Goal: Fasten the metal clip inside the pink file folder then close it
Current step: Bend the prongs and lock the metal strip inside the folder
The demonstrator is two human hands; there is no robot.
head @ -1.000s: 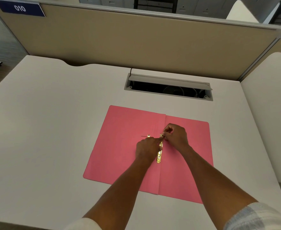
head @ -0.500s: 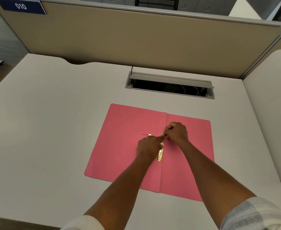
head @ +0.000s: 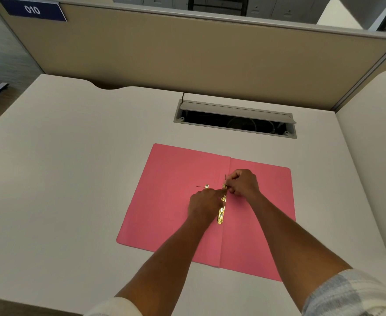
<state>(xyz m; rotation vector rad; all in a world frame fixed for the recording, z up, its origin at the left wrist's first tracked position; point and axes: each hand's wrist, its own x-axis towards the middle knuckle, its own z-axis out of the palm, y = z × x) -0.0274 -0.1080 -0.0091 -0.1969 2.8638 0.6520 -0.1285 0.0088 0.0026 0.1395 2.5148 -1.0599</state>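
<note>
The pink file folder (head: 176, 201) lies open and flat on the white desk. A gold metal clip (head: 221, 213) runs along its centre fold. My left hand (head: 204, 205) presses down on the clip's bar, index finger pointing at its far end. My right hand (head: 243, 182) pinches a thin prong standing up at that far end. A small gold piece (head: 206, 186) with a thin prong lies on the left flap, just beyond my left hand. Part of the clip is hidden under my hands.
An open cable slot (head: 235, 120) with a grey lid is set into the desk (head: 73, 179) behind the folder. A beige partition (head: 187, 53) stands along the back edge. A second desk surface (head: 374, 156) adjoins on the right.
My hands stay on the clip's far end. A thin prong now stands up in my right hand's pinch. The view has shifted slightly.
</note>
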